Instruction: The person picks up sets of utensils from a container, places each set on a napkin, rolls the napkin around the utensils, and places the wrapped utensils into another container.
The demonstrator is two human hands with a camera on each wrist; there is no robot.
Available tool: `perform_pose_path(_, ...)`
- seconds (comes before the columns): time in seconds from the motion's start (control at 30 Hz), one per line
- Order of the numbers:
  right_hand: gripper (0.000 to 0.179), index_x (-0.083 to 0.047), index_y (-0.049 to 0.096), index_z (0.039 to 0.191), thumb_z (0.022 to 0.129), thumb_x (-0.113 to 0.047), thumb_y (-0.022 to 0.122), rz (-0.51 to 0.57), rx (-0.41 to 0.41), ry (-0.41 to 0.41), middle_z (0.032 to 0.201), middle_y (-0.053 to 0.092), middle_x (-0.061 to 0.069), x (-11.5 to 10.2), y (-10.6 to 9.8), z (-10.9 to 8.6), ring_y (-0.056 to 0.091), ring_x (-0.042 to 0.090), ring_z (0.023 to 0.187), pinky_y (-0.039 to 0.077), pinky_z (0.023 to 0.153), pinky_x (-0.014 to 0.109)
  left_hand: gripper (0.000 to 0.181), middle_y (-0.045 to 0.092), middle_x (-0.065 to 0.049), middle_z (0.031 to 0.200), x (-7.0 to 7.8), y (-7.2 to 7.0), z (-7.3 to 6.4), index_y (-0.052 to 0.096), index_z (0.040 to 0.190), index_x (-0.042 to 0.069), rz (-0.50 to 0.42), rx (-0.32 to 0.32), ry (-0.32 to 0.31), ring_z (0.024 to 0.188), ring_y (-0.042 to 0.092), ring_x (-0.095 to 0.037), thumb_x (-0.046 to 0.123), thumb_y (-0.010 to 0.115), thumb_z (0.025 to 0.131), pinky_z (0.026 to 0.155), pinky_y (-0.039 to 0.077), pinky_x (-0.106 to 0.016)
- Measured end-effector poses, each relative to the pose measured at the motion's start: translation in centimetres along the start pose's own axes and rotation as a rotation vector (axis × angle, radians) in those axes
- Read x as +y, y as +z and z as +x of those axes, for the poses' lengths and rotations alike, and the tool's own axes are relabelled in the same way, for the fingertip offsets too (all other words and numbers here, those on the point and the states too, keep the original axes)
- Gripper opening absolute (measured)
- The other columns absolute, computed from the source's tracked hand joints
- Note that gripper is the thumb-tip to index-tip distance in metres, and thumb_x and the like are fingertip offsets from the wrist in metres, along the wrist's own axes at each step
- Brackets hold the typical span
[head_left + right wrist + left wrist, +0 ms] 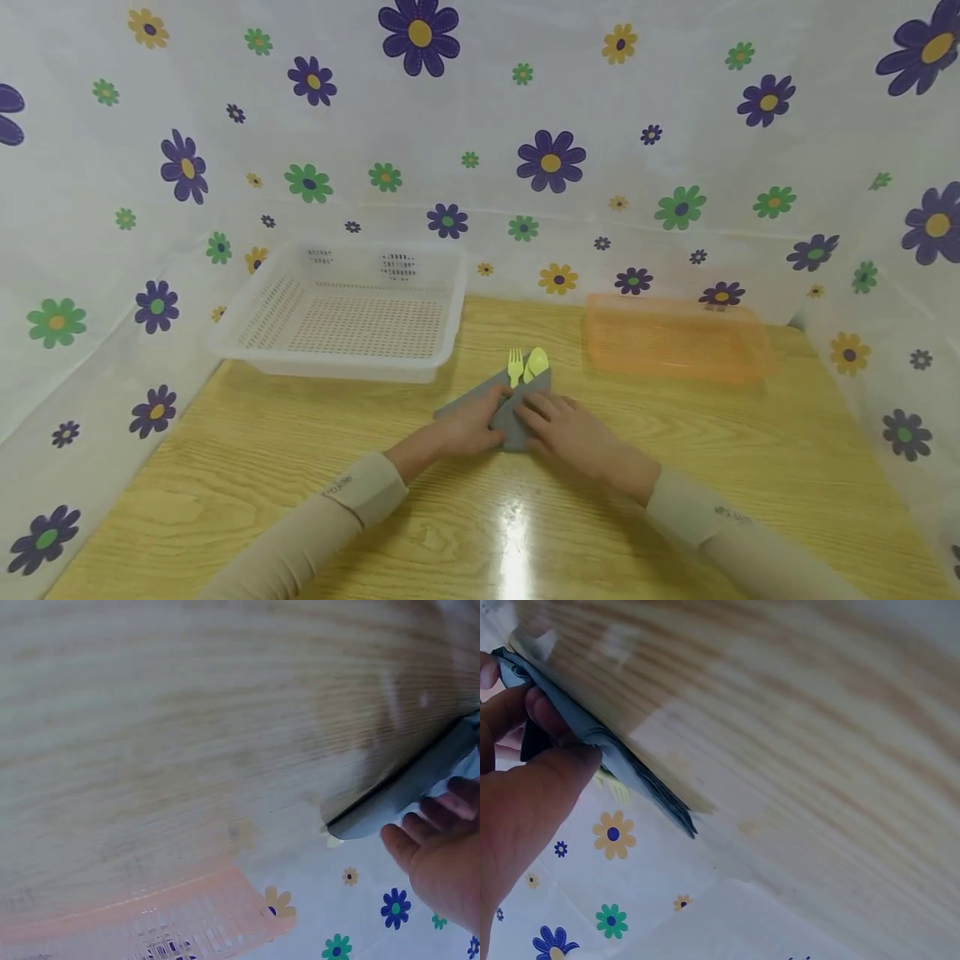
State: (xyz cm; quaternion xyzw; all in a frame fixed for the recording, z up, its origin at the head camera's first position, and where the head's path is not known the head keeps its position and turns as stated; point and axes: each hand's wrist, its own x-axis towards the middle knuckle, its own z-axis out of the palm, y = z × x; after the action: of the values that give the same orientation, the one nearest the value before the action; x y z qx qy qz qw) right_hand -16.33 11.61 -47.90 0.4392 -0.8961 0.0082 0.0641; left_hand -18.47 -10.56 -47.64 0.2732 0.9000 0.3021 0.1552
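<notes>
A grey-blue cloth napkin lies folded on the table, a flap pointing out to the left. From its top stick the tines of a yellow fork and the bowl of a yellow spoon; their handles are hidden in the folds. My left hand pinches the napkin's left side between thumb and fingers, which the left wrist view shows close up at the cloth's edge. On the other side, my right hand rests its loosely bent fingers on the napkin.
A white perforated basket stands at the back left of the wooden table. At the back right is a shallow orange basket. A white flower-print sheet hangs behind and along both sides.
</notes>
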Motion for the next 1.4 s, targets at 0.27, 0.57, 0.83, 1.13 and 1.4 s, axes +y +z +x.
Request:
perform_pose_path(0.27, 0.066, -0.006, 0.021, 0.158, 0.107, -0.046, 0.034, 0.059, -0.196, 0.008, 0.166, 0.014, 0.011, 0.3, 0.6, -0.3, 0.013, 0.028, 0.152, 0.025, 0.117, 0.051, 0.059, 0.063, -0.02, 0.107, 0.8, 0.2, -0.1, 0.033, 0.139, -0.01, -0.039, 0.045, -0.047, 0.095, 0.061, -0.025, 0.005, 0.066, 0.091, 0.084, 0.05, -0.041)
perform_pose_path(0.57, 0.069, -0.004, 0.012, 0.158, 0.107, -0.048, 0.029, 0.078, -0.22, 0.038, 0.166, 0.003, 0.012, 0.1, 1.0, -0.4, 0.005, 0.029, 0.153, 0.019, 0.118, 0.055, 0.054, 0.059, -0.019, 0.129, 0.5, -0.4, -0.2, 0.043, 0.139, -0.003, -0.012, 0.0, -0.054, 0.117, 0.058, -0.03, 0.012, 0.067, 0.093, 0.097, 0.047, -0.044)
perform_pose_path(0.83, 0.068, -0.008, 0.013, 0.159, 0.107, -0.05, 0.024, 0.09, -0.211, 0.026, 0.167, 0.003, 0.01, 0.4, 0.9, -0.2, 0.004, 0.029, 0.153, 0.017, 0.119, 0.055, 0.054, 0.057, -0.017, 0.137, 0.3, -0.5, 0.0, 0.046, 0.14, 0.003, -0.016, -0.019, -0.023, 0.127, 0.053, -0.031, 0.009, 0.068, 0.091, 0.105, 0.043, -0.046)
perform_pose_path(1.13, 0.063, -0.011, 0.017, 0.159, 0.108, -0.046, 0.026, 0.009, -0.201, -0.025, 0.166, 0.01, 0.007, 1.2, 0.6, 0.7, 0.009, 0.027, 0.153, 0.015, 0.119, 0.054, 0.066, 0.049, -0.017, 0.146, 0.2, -0.3, 0.2, 0.038, 0.149, 0.003, -0.066, -0.025, 0.005, 0.135, 0.046, -0.031, 0.009, 0.068, 0.091, 0.111, 0.037, -0.046)
perform_pose_path(1.4, 0.061, -0.014, 0.018, 0.159, 0.108, -0.046, 0.025, 0.009, -0.202, -0.025, 0.167, 0.011, 0.005, 1.2, 1.1, 1.1, 0.009, 0.026, 0.153, 0.012, 0.12, 0.055, 0.059, 0.061, -0.018, 0.112, 0.1, -0.4, -0.1, 0.04, 0.132, -0.006, 0.024, 0.043, -0.122, 0.097, 0.061, -0.026, 0.016, 0.073, 0.088, 0.082, 0.051, -0.04)
